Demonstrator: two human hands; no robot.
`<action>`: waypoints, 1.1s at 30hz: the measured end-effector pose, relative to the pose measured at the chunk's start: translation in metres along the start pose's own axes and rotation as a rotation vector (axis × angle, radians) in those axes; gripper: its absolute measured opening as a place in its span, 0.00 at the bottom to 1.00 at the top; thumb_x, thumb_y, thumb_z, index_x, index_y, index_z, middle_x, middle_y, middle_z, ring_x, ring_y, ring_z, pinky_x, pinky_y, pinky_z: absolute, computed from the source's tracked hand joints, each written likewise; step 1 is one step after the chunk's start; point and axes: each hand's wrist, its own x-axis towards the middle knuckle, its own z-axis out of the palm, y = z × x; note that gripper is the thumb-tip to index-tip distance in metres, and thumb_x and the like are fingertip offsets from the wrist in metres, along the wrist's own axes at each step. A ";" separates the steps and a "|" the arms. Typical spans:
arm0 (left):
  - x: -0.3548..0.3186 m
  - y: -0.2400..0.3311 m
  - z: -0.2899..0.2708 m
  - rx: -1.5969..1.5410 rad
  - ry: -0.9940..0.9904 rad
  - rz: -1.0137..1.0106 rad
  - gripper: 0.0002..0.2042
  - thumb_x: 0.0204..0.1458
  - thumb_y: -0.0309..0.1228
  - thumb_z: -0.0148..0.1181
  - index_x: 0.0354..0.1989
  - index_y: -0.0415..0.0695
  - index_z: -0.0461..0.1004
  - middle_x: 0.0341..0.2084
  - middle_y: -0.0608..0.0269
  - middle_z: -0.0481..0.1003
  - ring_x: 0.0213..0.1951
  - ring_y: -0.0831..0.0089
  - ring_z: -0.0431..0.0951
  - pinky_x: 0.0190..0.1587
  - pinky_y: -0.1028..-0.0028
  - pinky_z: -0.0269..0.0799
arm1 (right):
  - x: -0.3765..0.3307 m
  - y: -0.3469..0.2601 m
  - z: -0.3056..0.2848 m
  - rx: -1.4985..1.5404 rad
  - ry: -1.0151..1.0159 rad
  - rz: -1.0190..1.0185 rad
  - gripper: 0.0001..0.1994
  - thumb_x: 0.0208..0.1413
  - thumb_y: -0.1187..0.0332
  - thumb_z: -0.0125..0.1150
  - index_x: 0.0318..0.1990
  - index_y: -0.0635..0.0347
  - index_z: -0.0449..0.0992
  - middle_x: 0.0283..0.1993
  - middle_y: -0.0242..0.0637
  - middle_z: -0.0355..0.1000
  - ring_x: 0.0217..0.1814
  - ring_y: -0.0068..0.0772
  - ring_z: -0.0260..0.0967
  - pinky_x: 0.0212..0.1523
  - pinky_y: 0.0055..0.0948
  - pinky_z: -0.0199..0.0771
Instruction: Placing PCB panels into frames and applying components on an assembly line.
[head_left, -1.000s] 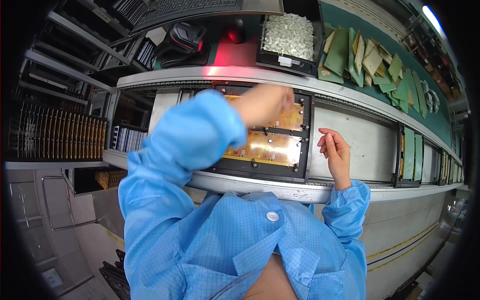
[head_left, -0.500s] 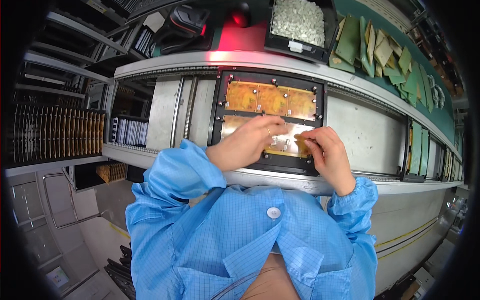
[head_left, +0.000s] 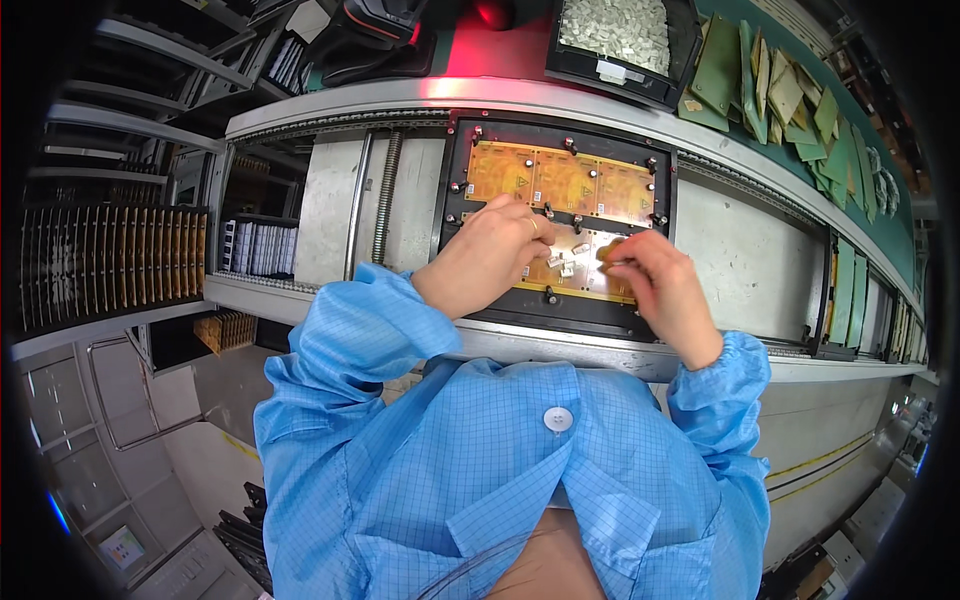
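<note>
A black carrier frame (head_left: 456,160) lies on the conveyor in front of me. It holds a far row of amber circuit boards (head_left: 568,183) and a near row of circuit boards (head_left: 590,285). My left hand (head_left: 495,248) hovers over the left part of the near row, fingers curled and pressed together; its fingertips hide whatever they may hold. Over the right part, my right hand (head_left: 668,285) is closed in a pinch, its contents too small to make out. Several small white parts (head_left: 567,262) are scattered on the near boards between my hands.
Beyond the conveyor rail (head_left: 400,98) stands a black bin (head_left: 615,35) of small white parts. Green board pieces (head_left: 720,70) are heaped at the far right. A black scanner (head_left: 375,30) sits at the far left. A rack (head_left: 110,262) holds upright boards at left.
The view has shifted a little, so the carrier appears farther right and higher. My left hand's fingers have drawn back leftward across the near boards and curled. My right hand stays over the right part.
</note>
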 end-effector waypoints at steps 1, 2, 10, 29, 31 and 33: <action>-0.001 0.001 -0.004 0.000 0.001 -0.001 0.07 0.51 0.27 0.63 0.38 0.41 0.80 0.32 0.55 0.76 0.37 0.58 0.75 0.42 0.64 0.72 | 0.001 -0.001 -0.007 0.001 -0.001 -0.001 0.07 0.51 0.81 0.62 0.38 0.66 0.76 0.36 0.42 0.74 0.36 0.41 0.74 0.38 0.30 0.75; 0.002 0.005 -0.013 -0.059 -0.011 -0.083 0.07 0.52 0.26 0.62 0.39 0.40 0.80 0.31 0.56 0.77 0.35 0.62 0.76 0.40 0.67 0.72 | 0.003 -0.002 -0.014 0.012 0.020 0.062 0.08 0.51 0.82 0.62 0.39 0.66 0.76 0.36 0.42 0.74 0.36 0.38 0.74 0.37 0.29 0.74; 0.005 -0.012 -0.040 -0.461 0.022 -0.459 0.06 0.57 0.24 0.60 0.41 0.35 0.78 0.31 0.63 0.79 0.31 0.82 0.77 0.34 0.82 0.72 | 0.039 0.033 -0.039 0.059 0.066 0.161 0.07 0.57 0.81 0.56 0.42 0.69 0.77 0.36 0.39 0.74 0.32 0.29 0.74 0.34 0.23 0.75; 0.004 -0.032 -0.046 -0.421 0.204 -0.453 0.09 0.55 0.24 0.62 0.42 0.34 0.79 0.34 0.56 0.81 0.38 0.75 0.81 0.41 0.77 0.76 | 0.091 0.061 -0.023 -0.356 0.007 -0.181 0.10 0.48 0.80 0.63 0.40 0.63 0.81 0.35 0.41 0.74 0.42 0.44 0.70 0.44 0.37 0.72; 0.012 -0.031 -0.047 -0.266 0.219 -0.418 0.09 0.54 0.26 0.61 0.42 0.35 0.79 0.33 0.51 0.81 0.35 0.69 0.82 0.39 0.73 0.76 | 0.088 0.059 -0.023 -0.344 0.047 -0.199 0.11 0.48 0.80 0.63 0.41 0.63 0.80 0.34 0.41 0.74 0.41 0.44 0.70 0.43 0.36 0.72; 0.020 -0.035 -0.050 -0.123 0.231 -0.352 0.09 0.54 0.27 0.60 0.40 0.35 0.78 0.31 0.49 0.79 0.31 0.61 0.81 0.37 0.68 0.76 | 0.085 0.055 -0.024 -0.291 0.066 -0.149 0.14 0.48 0.80 0.63 0.44 0.63 0.78 0.32 0.40 0.74 0.41 0.44 0.70 0.43 0.37 0.72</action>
